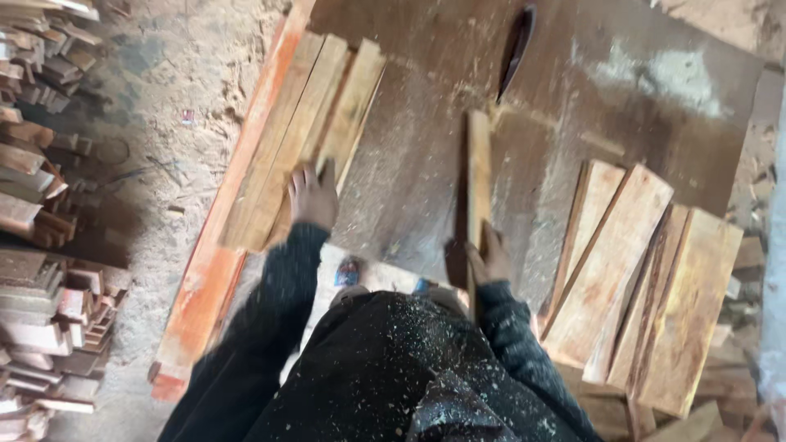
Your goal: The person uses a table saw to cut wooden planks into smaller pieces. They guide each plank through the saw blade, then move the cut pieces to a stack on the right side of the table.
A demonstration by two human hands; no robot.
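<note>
Surface: dusty brown saw table (426,172), slot with dark blade (516,49) at 12 o'clock.
Strip: narrow pale wooden strip (478,176), stiff, light; best held at its near end.
Right hand (491,260): fingers closed on the strip's near end.
Left hand (313,196): fingers spread flat on stacked pale boards (307,131) at 10 o'clock, seemingly pressing, blurred.

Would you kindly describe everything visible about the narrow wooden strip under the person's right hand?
The narrow wooden strip is a long, thin piece of pale, rough-sawn timber. It lies flat on the dusty brown saw table, running lengthwise away from the person, with its far end just short of the saw blade that rises from the table. The right hand presses on its near end. Sawdust lies scattered around it. It lies apart from the boards stacked either side.
</note>
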